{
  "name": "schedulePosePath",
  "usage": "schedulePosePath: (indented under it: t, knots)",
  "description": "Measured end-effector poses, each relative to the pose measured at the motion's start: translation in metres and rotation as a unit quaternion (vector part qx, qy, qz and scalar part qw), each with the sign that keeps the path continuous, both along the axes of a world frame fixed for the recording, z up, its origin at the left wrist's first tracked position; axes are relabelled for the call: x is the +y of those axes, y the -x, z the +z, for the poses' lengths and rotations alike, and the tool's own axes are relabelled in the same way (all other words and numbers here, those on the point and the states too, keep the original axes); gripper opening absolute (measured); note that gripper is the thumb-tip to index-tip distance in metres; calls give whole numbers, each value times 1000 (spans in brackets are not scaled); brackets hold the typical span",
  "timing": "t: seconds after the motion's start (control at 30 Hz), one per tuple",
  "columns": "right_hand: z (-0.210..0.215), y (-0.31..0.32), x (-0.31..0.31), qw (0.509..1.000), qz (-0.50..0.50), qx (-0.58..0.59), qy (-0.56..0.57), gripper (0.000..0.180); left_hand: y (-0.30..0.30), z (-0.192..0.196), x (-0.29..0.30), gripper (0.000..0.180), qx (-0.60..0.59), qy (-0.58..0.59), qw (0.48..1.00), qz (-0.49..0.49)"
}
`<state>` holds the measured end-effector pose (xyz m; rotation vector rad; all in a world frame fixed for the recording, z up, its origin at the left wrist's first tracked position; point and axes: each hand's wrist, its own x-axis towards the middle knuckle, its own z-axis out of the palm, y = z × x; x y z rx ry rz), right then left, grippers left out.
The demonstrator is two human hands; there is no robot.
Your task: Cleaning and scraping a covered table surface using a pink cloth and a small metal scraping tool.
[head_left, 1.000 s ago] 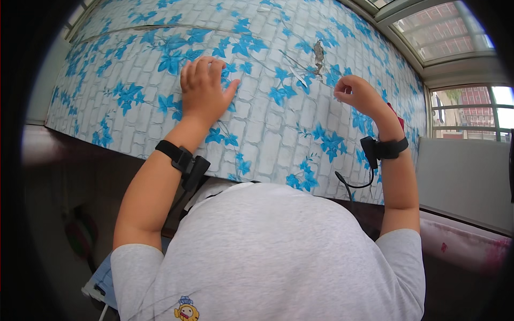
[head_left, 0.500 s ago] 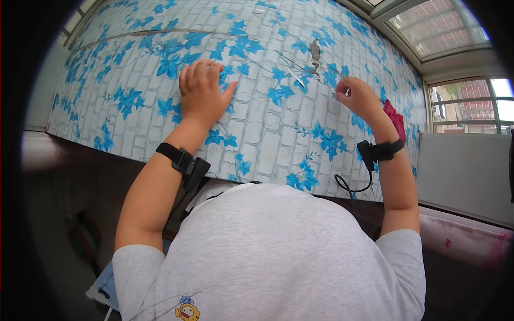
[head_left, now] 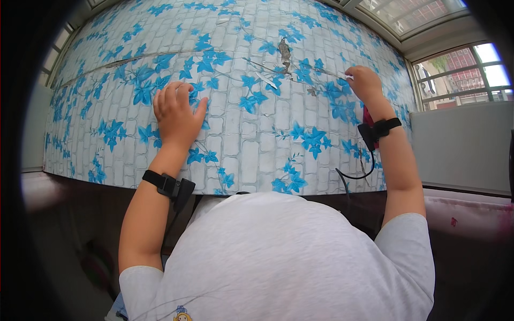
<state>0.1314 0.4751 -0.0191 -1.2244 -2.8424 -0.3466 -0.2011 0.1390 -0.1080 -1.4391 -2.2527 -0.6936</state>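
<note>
My left hand (head_left: 178,115) rests palm down on a table covering (head_left: 225,142) patterned with grey bricks and blue ivy leaves. Its fingers are slightly apart and hold nothing. Farther to the right, my right hand (head_left: 367,88) has thumb and forefinger pinched together over the covering. Whatever lies between those fingertips is too small to make out. Left of this hand is a small brown spot (head_left: 311,92) in the covering. A larger torn patch (head_left: 285,56) lies beyond it, with a thin whitish strip (head_left: 266,80) nearby.
A dark red thing (head_left: 367,115) shows partly behind my right wrist. Black straps with small devices circle both wrists, and a black cable (head_left: 356,177) hangs from the right one. A long crease (head_left: 126,61) crosses the far left of the covering. Barred windows (head_left: 458,69) stand at the right.
My right hand has moved right and farther from me, uncovering the small brown spot. My left hand stays nearly in place on the covering. The whole view has shifted.
</note>
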Motion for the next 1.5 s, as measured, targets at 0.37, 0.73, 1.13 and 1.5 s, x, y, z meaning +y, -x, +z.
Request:
schedulePosePath:
  t: [0.37, 0.73, 1.13, 1.5]
  knots:
    - [-2, 26, 5, 989, 100, -83, 72, 28, 2, 2, -1, 37, -8, 6, 1000, -3]
    - [-2, 42, 20, 979, 43, -129, 149, 30, 2, 3, 0, 39, -5, 12, 1000, -2]
    - [-8, 35, 31, 965, 39, -69, 249, 31, 2, 0, -1, 39, -5, 15, 1000, 4]
    - [-12, 33, 27, 976, 51, -37, 209, 26, 2, -1, -1, 38, -2, 13, 1000, 6]
